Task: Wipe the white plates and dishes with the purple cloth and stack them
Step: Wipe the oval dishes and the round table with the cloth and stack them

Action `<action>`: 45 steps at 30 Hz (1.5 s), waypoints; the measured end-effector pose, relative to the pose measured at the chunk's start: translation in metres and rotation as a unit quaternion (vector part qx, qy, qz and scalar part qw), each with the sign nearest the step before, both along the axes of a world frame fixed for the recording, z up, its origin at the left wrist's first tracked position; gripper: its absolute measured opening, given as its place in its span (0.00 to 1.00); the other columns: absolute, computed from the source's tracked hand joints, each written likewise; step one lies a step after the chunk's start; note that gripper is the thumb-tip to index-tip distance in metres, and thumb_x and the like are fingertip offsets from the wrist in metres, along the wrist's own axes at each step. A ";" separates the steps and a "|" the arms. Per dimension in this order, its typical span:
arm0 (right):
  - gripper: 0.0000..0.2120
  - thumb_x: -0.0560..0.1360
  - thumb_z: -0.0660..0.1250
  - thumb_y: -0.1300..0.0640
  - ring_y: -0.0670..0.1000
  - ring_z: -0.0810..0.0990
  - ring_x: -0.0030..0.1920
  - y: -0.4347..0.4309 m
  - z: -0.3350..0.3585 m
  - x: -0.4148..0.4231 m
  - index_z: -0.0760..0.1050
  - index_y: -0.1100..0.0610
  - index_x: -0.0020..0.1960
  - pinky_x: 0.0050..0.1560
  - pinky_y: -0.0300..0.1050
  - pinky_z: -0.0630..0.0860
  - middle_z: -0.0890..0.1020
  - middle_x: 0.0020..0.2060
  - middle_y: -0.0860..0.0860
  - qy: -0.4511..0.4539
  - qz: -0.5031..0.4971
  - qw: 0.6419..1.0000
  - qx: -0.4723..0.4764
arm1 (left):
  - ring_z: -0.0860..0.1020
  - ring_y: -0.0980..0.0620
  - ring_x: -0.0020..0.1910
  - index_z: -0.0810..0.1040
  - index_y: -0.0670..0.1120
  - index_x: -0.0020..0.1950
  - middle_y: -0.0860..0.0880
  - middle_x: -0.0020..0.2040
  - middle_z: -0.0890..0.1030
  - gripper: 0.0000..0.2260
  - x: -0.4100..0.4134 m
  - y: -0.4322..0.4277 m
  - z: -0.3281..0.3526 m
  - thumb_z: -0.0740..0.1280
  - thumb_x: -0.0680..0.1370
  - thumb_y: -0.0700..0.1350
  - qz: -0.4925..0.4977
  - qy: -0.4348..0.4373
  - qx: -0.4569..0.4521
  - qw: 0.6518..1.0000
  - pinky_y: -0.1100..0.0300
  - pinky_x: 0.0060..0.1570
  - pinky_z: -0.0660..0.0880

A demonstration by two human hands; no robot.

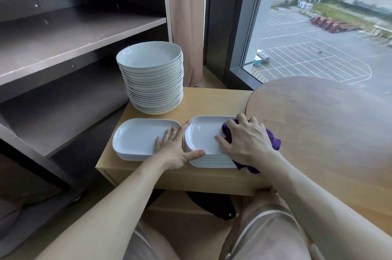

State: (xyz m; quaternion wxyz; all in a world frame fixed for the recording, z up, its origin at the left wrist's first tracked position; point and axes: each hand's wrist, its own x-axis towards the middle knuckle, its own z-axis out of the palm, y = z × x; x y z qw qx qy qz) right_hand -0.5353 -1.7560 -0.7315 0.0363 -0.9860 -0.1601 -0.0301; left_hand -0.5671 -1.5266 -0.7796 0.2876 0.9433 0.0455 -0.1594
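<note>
Two low stacks of white rectangular dishes sit on a light wooden low table point(212, 98): a left stack point(135, 137) and a right stack point(203, 134). Behind them stands a tall stack of round white plates point(150, 58). My right hand point(246, 139) grips the bunched purple cloth point(273, 139) and presses it on the top dish of the right stack. My left hand point(175, 147) lies with straight spread fingers across both stacks, thumb on the right stack's near left rim.
A dark shelving unit point(70, 34) with bare shelves stands at the left. A round wooden tabletop point(322, 121) overlaps the low table on the right. A curtain point(186, 15) and a window point(318, 26) are behind. My knees are below the table's front edge.
</note>
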 end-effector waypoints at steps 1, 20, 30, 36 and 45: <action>0.33 0.74 0.51 0.25 0.61 0.74 0.58 0.001 0.001 -0.007 0.74 0.51 0.57 0.54 0.56 0.71 0.75 0.60 0.54 0.008 -0.003 1.000 0.003 | 0.39 0.49 0.83 0.36 0.73 0.78 0.47 0.85 0.43 0.52 0.000 0.000 -0.001 0.60 0.61 0.81 0.001 -0.002 0.002 1.000 0.43 0.78 0.38; 0.39 0.70 0.75 0.48 0.57 0.68 0.65 -0.032 -0.016 -0.064 0.62 0.47 0.77 0.65 0.55 0.72 0.63 0.73 0.49 0.022 -0.027 0.980 0.196 | 0.41 0.44 0.83 0.56 0.55 0.82 0.44 0.84 0.41 0.48 0.005 -0.016 0.053 0.68 0.70 0.75 -0.086 -0.084 0.232 0.965 0.40 0.79 0.44; 0.37 0.69 0.76 0.50 0.57 0.70 0.64 -0.036 -0.011 -0.057 0.66 0.49 0.75 0.63 0.53 0.72 0.68 0.69 0.49 0.022 -0.010 0.970 0.241 | 0.75 0.50 0.41 0.76 0.47 0.49 0.51 0.46 0.78 0.06 -0.024 -0.063 0.051 0.60 0.82 0.45 -0.210 -0.228 0.357 0.881 0.58 0.38 0.67; 0.35 0.68 0.76 0.50 0.56 0.72 0.62 -0.036 -0.010 -0.058 0.69 0.49 0.73 0.60 0.54 0.74 0.71 0.65 0.48 0.002 -0.013 0.959 0.285 | 0.75 0.52 0.29 0.71 0.49 0.38 0.52 0.33 0.78 0.12 -0.036 -0.073 0.053 0.73 0.70 0.40 -0.235 -0.216 0.401 0.859 0.62 0.29 0.68; 0.36 0.65 0.76 0.50 0.54 0.74 0.59 -0.036 -0.010 -0.058 0.69 0.48 0.72 0.55 0.50 0.75 0.71 0.64 0.47 -0.033 -0.028 0.943 0.330 | 0.72 0.51 0.25 0.74 0.48 0.30 0.51 0.26 0.72 0.16 -0.036 -0.066 0.064 0.79 0.54 0.34 -0.219 -0.339 0.436 0.805 0.61 0.28 0.64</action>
